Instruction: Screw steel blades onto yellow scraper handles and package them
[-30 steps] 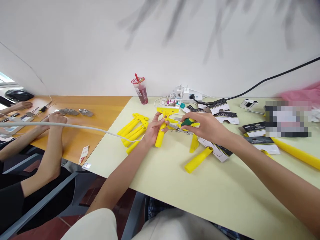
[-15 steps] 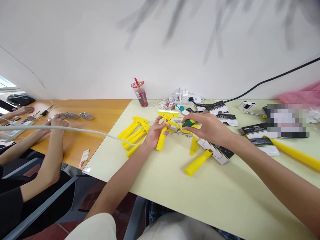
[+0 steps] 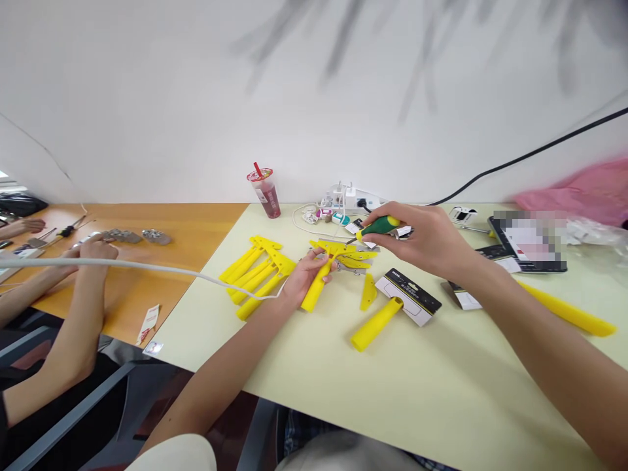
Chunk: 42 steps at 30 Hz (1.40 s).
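Observation:
My left hand grips a yellow plastic scraper by its handle, with the wide head pointing toward the back of the table. My right hand holds a green-and-yellow screwdriver just above and behind that head, apparently not touching it. A heap of yellow scraper bodies lies left of my left hand. Further yellow pieces and small metal parts lie beyond the held scraper. A loose yellow handle rests nearer my right forearm.
Printed black-and-white packaging cards lie on the pale table. At the back stand a power strip and a drink cup. A co-worker's hands work at the orange table on the left, under a white cable.
My right hand has lifted the screwdriver up and back, away from the yellow parts. The scraper in my left hand now tilts more, and the whole view has shifted slightly.

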### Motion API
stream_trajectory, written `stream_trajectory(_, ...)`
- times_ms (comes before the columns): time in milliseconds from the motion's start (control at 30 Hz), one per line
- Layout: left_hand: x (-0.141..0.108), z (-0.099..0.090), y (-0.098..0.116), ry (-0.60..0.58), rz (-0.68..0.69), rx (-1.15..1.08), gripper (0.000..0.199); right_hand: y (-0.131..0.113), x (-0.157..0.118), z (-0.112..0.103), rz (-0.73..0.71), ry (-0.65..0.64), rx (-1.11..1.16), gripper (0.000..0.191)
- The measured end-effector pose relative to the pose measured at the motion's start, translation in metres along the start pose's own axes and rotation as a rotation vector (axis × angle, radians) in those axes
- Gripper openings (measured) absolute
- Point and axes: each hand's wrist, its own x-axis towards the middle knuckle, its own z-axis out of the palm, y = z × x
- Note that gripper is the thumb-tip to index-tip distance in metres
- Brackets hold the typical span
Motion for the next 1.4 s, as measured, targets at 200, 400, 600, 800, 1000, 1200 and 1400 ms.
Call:
stream_trajectory(200, -0.0014, 0.0016, 0.0006, -0.015, -0.003, -0.006, 0.042, 0.0039, 0.0001, 0.0050, 0.004, -0.018, 0.029, 0.012)
stream_trajectory(400, -0.0009, -0.0007, -0.0010, -0.021, -0.005, -0.010, 0.044, 0.0039, 0.0006, 0.0080, -0.021, -0.029, 0.024, 0.012)
stream_trajectory(600, 0.0000, -0.0033, -0.0017, -0.031, 0.005, -0.005, 0.046, 0.0050, 0.0001, 0.0082, -0.018, -0.041, 0.015, 0.013)
stream_trajectory(800, -0.0020, -0.0005, -0.0003, -0.033, 0.000, -0.008, 0.045, 0.0038, 0.0002, 0.0071, -0.016, -0.047, 0.024, 0.012)
stream_trajectory(1000, -0.0037, 0.0020, 0.0002, -0.026, 0.010, 0.004, 0.045, 0.0027, 0.0003, 0.0065, -0.018, -0.065, 0.002, 0.014)
stream_trajectory(1200, -0.0045, 0.0022, 0.0006, -0.033, 0.011, 0.023, 0.046, 0.0013, 0.0003, 0.0061, -0.008, -0.079, 0.013, 0.013)
stream_trajectory(1400, -0.0051, 0.0022, 0.0003, -0.048, 0.010, 0.049, 0.046, 0.0008, -0.0001, 0.0048, 0.013, -0.051, 0.020, 0.013)
